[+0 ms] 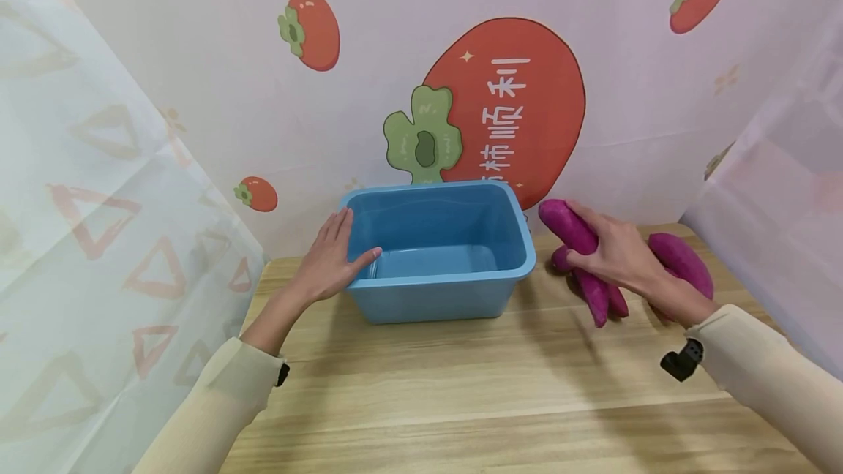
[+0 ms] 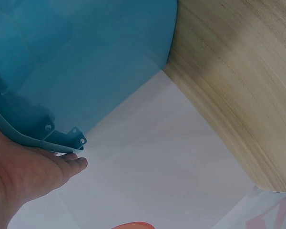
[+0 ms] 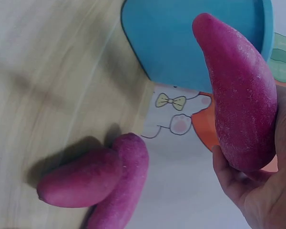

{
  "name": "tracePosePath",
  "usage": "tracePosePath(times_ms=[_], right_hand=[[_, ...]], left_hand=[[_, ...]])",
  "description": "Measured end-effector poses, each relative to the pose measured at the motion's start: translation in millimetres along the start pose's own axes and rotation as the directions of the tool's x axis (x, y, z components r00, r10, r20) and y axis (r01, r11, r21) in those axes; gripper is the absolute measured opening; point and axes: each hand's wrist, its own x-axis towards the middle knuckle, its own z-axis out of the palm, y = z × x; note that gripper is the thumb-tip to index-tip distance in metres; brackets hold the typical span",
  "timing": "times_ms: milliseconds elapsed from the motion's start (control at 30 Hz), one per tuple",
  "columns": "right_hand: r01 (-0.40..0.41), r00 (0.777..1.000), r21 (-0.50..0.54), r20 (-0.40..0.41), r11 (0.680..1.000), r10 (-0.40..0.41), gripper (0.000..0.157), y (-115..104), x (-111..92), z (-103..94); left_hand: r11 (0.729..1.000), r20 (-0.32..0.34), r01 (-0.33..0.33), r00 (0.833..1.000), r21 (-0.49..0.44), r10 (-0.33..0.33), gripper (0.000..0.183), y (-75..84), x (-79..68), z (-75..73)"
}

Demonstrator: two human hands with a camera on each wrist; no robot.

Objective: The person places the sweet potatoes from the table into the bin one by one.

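Observation:
A blue plastic bin [image 1: 435,302] stands upright on the wooden table against the back cloth; its inside shows only bare floor and walls. My left hand [image 1: 329,258] holds its left rim, fingers along the outside and thumb over the inner side. In the left wrist view, that hand [image 2: 35,171] lies against the rim beside small moulded tabs. To the right of the bin, my right hand [image 1: 615,251] grips a purple sweet potato [image 1: 568,225], lifted over others. The right wrist view shows this sweet potato [image 3: 243,95] tapering upward, its thick end against the fingers [image 3: 226,176].
Below the right hand lie more sweet potatoes [image 1: 595,302] on the table [image 1: 448,393]. Further right, beside the wrist, is another sweet potato [image 1: 685,262]. White cloth [image 1: 217,79] printed with persimmons encloses the back and both sides.

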Motion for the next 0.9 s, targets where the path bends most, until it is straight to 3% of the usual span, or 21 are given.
tracePosePath(times_ms=[533,900], right_hand=[[0.071,0.997,-0.032,0.019,0.997,-0.070,0.087,-9,22,-29.4],[0.108,0.994,-0.031,0.009,0.994,-0.108,0.088,-25,41,-38.3]], left_hand=[[1.000,0.003,0.004,1.000,-0.004,-0.004,0.104,-2.2,0.5,0.6],[1.000,-0.001,0.004,1.000,-0.011,-0.004,0.104,-0.8,-1.0,0.2]])
